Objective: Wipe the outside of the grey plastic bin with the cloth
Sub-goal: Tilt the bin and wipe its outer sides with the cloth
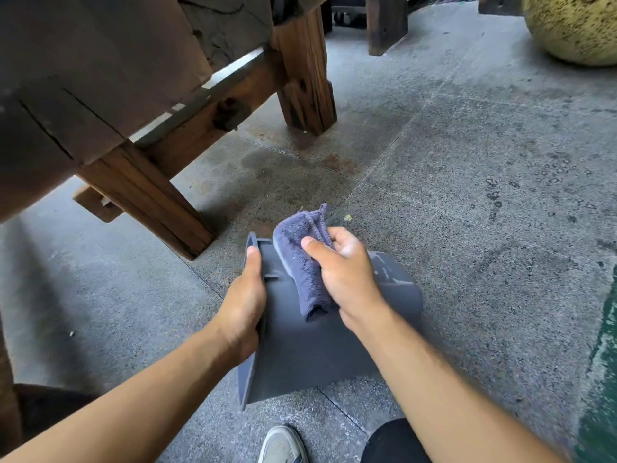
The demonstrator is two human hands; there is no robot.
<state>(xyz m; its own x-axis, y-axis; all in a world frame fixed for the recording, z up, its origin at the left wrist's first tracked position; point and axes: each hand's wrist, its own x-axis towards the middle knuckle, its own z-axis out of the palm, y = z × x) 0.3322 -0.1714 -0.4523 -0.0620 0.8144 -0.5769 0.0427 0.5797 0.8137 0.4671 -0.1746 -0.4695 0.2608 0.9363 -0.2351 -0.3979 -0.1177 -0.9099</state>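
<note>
**K:** Head view: grey plastic bin (300,345) is held off the floor (467,195) on its side, rim to the person's left, one outer wall facing up. Cloth (300,262) lies bunched on that wall near its far edge.

**R:** Grips?

**K:** Left hand (243,305) is clamped on the rim flange, thumb along the top, steadying the bin. Right hand (344,265) has its grip closed round the cloth, thumb on top, pressing it onto the wall.

**R:** Step?

**K:** Mid-wipe on the upper wall, I'd say. Next move likely calls for dragging the cloth toward the near edge, then rotating the bin to bring up another wall. Curved corner at right needs the cloth wrapped over it.

**R:** Room?

**K:** Wooden bench leg (150,195) sits just beyond the bin on the left, so a leftward swing is tight. Open floor to the right and ahead. Shoe (283,446) sits below the near edge; speckled pot (574,28) is well apart, far right corner.
</note>
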